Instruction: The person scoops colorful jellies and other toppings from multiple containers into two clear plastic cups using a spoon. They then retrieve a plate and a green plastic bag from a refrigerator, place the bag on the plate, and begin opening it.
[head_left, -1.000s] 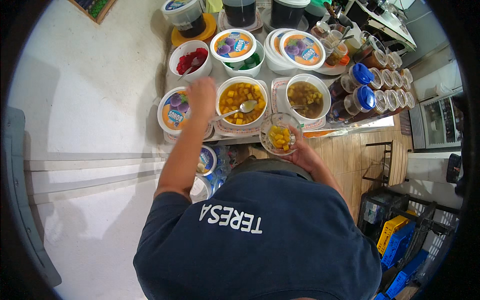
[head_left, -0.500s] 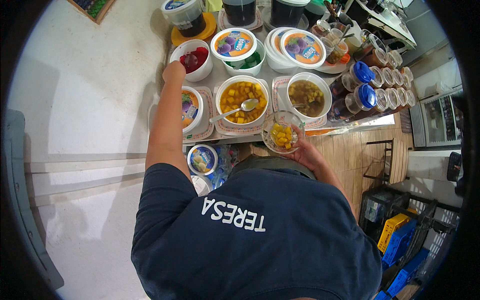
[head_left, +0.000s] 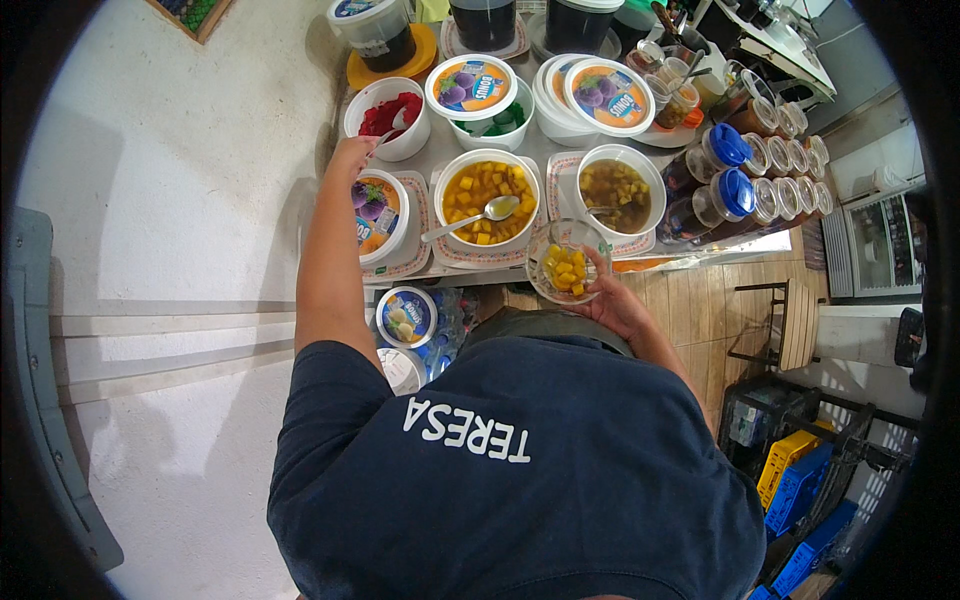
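Note:
My left hand (head_left: 350,158) is closed around the handle of a spoon (head_left: 399,121) at the near rim of a white tub (head_left: 421,132). The spoon's bowl rests among red jelly pieces (head_left: 378,117) inside that tub. My right hand (head_left: 612,303) holds a clear glass bowl (head_left: 540,277) with yellow cubes (head_left: 565,270) in it, just off the table's front edge. To the left of the bowl stands a tub of yellow cubes in liquid (head_left: 487,187), with a metal spoon (head_left: 480,216) lying across it. A tub of brownish liquid with fruit pieces (head_left: 622,195) sits behind the bowl.
A lidded tub (head_left: 375,213) stands under my left forearm. Behind are a tub of green jelly (head_left: 497,125) partly covered by a lid (head_left: 471,88), and stacked lids (head_left: 612,96). Blue-capped jugs (head_left: 733,193) and several jars (head_left: 780,198) crowd the right. A wall (head_left: 190,250) borders the left.
My left hand has drawn slightly nearer and turned, so its fingers and the spoon handle now show. The spoon's bowl has shifted right within the red jelly. My right hand has barely moved.

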